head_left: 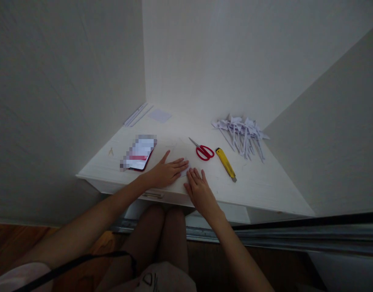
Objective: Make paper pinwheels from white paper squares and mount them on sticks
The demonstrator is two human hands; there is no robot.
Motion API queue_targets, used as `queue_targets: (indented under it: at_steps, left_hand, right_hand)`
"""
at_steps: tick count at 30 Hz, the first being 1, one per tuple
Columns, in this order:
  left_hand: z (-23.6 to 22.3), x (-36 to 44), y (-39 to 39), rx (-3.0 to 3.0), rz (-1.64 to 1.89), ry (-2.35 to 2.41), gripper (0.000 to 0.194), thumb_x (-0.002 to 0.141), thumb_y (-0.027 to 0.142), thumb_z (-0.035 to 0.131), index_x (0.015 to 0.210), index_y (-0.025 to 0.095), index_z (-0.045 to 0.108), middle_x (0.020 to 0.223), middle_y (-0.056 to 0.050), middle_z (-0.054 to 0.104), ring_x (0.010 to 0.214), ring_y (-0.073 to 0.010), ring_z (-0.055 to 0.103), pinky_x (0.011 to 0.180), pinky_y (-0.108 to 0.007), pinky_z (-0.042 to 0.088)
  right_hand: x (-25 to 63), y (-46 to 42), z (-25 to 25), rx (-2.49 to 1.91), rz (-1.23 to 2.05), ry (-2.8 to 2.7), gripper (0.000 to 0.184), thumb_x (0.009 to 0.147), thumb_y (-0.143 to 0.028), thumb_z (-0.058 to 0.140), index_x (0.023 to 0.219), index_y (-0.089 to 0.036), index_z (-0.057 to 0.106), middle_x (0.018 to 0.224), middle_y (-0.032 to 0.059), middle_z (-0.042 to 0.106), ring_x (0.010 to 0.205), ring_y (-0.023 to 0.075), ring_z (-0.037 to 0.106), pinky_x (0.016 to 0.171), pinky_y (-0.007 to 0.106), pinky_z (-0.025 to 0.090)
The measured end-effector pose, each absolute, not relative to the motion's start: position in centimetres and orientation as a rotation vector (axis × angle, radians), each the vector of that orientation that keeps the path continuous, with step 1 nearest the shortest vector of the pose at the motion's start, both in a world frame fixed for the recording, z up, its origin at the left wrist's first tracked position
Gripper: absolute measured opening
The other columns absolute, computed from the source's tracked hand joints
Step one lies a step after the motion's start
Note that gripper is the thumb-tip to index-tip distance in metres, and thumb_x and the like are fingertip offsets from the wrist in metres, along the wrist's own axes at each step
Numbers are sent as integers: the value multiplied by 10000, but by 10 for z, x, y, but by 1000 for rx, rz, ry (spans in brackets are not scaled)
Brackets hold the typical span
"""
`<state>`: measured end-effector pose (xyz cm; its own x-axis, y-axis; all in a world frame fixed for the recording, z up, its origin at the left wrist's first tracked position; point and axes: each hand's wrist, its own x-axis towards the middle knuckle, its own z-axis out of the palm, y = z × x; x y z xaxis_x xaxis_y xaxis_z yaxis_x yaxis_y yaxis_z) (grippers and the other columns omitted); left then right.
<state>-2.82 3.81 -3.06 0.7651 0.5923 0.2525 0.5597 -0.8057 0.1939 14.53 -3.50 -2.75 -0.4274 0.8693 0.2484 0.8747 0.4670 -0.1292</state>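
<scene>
On the white tabletop [265, 190] my left hand [166, 172] lies flat with its fingers stretched out to the right, the thumb raised away from them. Beneath its fingertips is a piece of white paper [184, 173], mostly covered and hard to tell from the table. My right hand [200, 187] rests at the paper's right edge, palm down, fingers extended and slightly apart. Just beyond the hands lie scissors [204, 152] with red handles. A yellow utility knife [225, 164] sits to their right, with a short bit of blade showing at its near end.
A phone [142, 153] with its screen lit lies left of my hands. Several folded paper pieces on stems [242, 132] are heaped at the back right. Rolled paper sticks [136, 115] and a paper square [160, 115] lie at the back left. Walls enclose the table.
</scene>
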Motion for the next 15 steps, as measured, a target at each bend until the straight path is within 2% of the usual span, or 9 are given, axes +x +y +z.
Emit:
queue_targets:
  at_steps: [6, 8, 12, 15]
  left_hand:
    - [-35, -31, 41, 2863, 439, 888, 444, 898, 229, 254, 1341, 232, 287, 1370, -52, 384, 1290, -126, 294, 1023, -421, -192]
    - [-35, -32, 42, 2851, 406, 877, 454, 891, 215, 257, 1344, 239, 277, 1379, -51, 370, 1291, -123, 290, 1021, -424, -189]
    - [-31, -33, 45, 2808, 302, 880, 487, 870, 176, 264, 1351, 252, 255, 1398, -59, 332, 1300, -133, 274, 1018, -462, -168]
    - [-26, -31, 47, 2768, 183, 871, 490, 870, 168, 257, 1351, 264, 255, 1407, -67, 308, 1308, -151, 258, 1010, -506, -148]
  right_hand:
    - [119, -40, -29, -1562, 58, -2406, 466, 895, -263, 356, 1255, 27, 422, 1317, 230, 415, 1274, 314, 313, 1052, 514, 235]
    - [116, -41, -28, -1606, 101, -2391, 469, 895, -274, 361, 1265, 9, 414, 1333, 229, 392, 1284, 327, 286, 1037, 555, 217]
    - [117, -46, -21, -1641, 173, -2402, 448, 898, -293, 361, 1306, -108, 379, 1379, 206, 329, 1302, 343, 238, 944, 707, 109]
    - [119, -52, -15, -1588, 230, -2431, 428, 882, -305, 408, 1304, -239, 389, 1426, 186, 231, 1318, 368, 163, 866, 764, 47]
